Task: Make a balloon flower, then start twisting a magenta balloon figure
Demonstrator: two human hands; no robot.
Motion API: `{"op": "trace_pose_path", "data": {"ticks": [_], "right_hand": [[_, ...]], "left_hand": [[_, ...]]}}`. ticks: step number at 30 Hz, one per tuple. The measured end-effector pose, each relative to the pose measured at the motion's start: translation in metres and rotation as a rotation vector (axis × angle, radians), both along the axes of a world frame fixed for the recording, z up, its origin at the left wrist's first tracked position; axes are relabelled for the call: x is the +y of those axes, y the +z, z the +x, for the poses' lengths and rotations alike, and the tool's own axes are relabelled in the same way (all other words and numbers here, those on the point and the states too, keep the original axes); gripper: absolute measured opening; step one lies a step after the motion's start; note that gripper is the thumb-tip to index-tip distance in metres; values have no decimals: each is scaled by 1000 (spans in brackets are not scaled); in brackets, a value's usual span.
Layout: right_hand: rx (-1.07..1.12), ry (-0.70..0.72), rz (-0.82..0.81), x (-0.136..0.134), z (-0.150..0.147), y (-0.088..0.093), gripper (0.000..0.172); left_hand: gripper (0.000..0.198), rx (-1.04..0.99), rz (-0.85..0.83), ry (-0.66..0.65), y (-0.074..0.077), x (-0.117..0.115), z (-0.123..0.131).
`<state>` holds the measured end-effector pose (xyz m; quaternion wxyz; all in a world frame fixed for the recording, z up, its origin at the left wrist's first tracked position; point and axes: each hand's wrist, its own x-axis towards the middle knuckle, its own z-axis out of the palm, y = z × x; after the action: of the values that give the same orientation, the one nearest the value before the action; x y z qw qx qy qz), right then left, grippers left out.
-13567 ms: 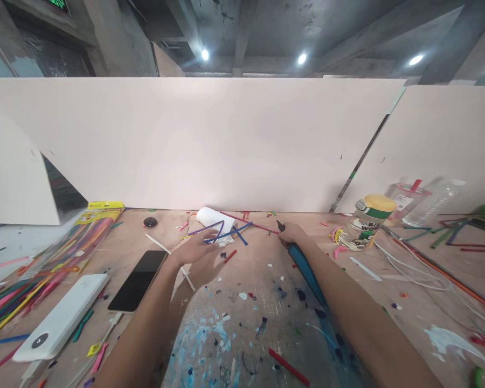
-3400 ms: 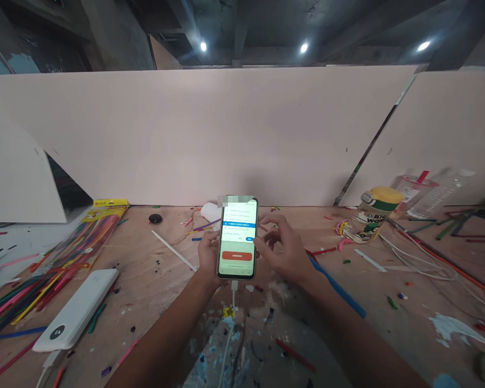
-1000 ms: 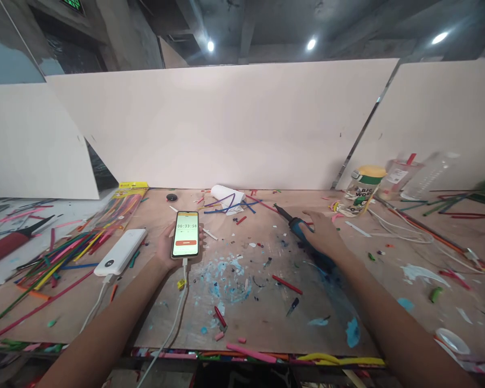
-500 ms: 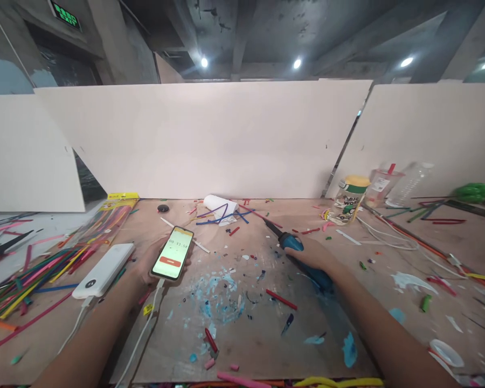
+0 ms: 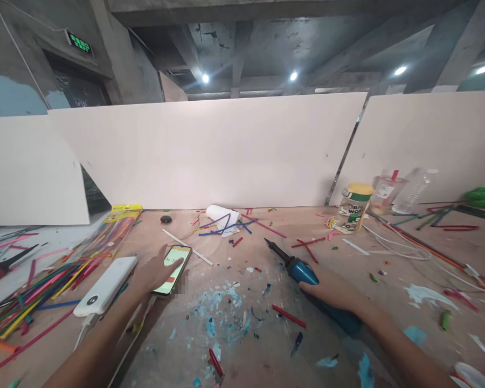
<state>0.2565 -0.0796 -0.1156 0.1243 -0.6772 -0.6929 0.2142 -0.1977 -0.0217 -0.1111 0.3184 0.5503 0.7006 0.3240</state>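
My left hand lies over a lit phone resting on the wooden table, fingers stretched across its screen. A white power bank sits just left of the phone. My right hand is wrapped round the blue handle of a hot tool with a black tip pointing up and left, low over the table. A bent shape of blue and purple sticks lies by a white paper roll at the back.
Several coloured sticks are piled at the left beside a yellow-topped packet. A yellow-lidded jar, a plastic cup and a clear bottle stand at the back right. White boards wall the table's far side. Cables run at the right.
My left hand has lowered the phone onto the table and now rests on top of it. My right hand has drawn the blue tool slightly nearer and lower right.
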Motion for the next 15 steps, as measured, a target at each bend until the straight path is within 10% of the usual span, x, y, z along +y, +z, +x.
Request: {"op": "trace_pose_path", "data": {"ticks": [4, 15], "right_hand": [[-42, -27, 86, -46, 1, -7, 66], [245, -593, 298, -141, 20, -28, 65]], "left_hand": [[89, 816, -33, -46, -12, -9, 20], [83, 926, -16, -60, -14, 2, 15]]}}
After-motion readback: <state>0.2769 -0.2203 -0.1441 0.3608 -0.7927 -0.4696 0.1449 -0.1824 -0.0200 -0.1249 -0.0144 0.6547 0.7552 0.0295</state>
